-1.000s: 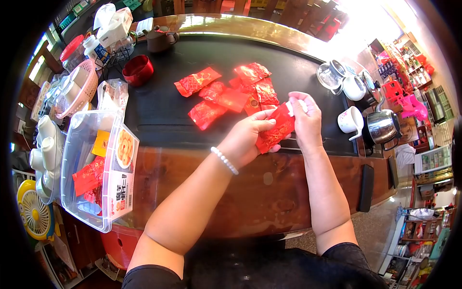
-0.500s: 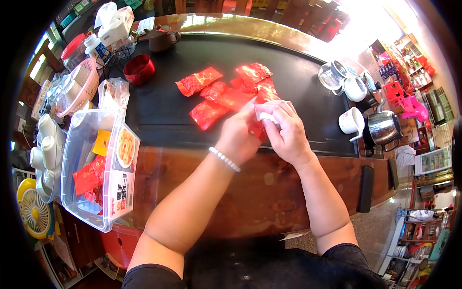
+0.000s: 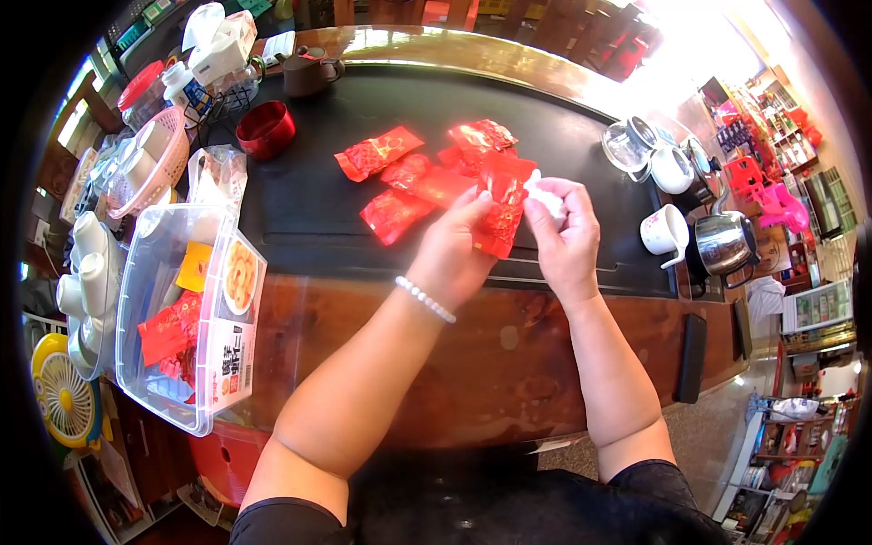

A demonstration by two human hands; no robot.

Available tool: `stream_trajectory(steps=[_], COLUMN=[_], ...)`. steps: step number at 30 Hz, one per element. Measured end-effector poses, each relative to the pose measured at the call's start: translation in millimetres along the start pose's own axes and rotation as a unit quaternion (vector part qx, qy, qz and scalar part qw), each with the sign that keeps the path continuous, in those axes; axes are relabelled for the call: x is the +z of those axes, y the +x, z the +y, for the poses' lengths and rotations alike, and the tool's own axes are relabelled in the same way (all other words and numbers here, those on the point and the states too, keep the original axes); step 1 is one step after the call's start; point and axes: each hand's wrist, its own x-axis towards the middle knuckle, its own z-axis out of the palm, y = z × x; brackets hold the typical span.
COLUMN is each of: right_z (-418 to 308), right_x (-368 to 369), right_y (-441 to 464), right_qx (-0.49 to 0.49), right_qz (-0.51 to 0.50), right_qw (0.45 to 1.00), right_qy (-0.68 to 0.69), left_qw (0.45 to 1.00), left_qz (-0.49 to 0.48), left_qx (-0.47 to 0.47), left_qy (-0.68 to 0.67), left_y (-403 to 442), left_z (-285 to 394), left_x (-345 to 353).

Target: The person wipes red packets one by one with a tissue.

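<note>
My left hand (image 3: pixel 451 250), with a beaded bracelet at the wrist, is closed on a shiny red packet (image 3: pixel 505 204) held upright above the tray. Beside it, my right hand (image 3: pixel 568 232) pinches a crumpled white tissue (image 3: pixel 549 198) near the packet's right edge. Just beyond my hands, several more red packets lie loosely together, among them one at the left (image 3: pixel 377 153), one at the front (image 3: pixel 396 214) and one at the back (image 3: pixel 481 136). They rest on the black tea tray (image 3: pixel 309 200).
At left stands a clear plastic box (image 3: pixel 207 413) with red packets and a yellow one inside. Behind it are a red bowl (image 3: pixel 265 132), a brown teapot (image 3: pixel 309 74) and a pink basket (image 3: pixel 173 173). A white cup (image 3: pixel 663 229) and a metal kettle (image 3: pixel 722 243) stand at right.
My right hand has moved right with the tissue, away from my left hand. The red packet in my left hand has come up and now shows its broad face.
</note>
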Motion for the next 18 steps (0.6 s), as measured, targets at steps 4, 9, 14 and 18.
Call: stream_trajectory(steps=[4,9,14,18], right_z=[-17.6,-23.1,-40.6,-43.5], right_x=[0.8,-0.9,5.0,-0.5], right_y=[-2.7,-2.4,-9.0,-10.0], right_qx=[0.033,-0.004,-0.121,-0.076], right_qz=[-0.063,-0.092,-0.179,-0.197], right_qw=[0.995,0.994,0.976,0.974], right_qy=[0.065,0.057,0.031,0.083], left_qw=[0.999,0.999,0.997,0.999], left_qz=[-0.047,-0.033,-0.034,0.031], left_qx=[0.018,0.028,-0.024,-0.021], left_qy=[0.003,-0.022,-0.061,-0.009], left_y=[1.5,5.2,2.5,0.4], left_z=[0.1,-0.9,7.4,5.2], left_x=[-5.2,-10.2,-12.6,-0.1])
